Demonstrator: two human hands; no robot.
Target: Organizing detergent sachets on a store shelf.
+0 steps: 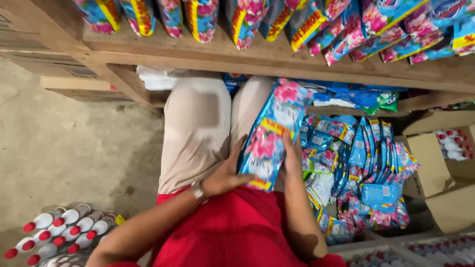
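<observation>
Blue plastic packet with pink flowers: over your lap, centre frame | left hand: at 7 o'clock, fingers closed on its lower edge | right hand: at 4 o'clock, clasping its side | heap of matching sachets: 3 o'clock | wooden shelf: 12 o'clock | red-capped white bottles: 8 o'clock

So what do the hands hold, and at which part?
A blue flowered packet: left hand at its lower left edge, right hand on its right edge.
</observation>
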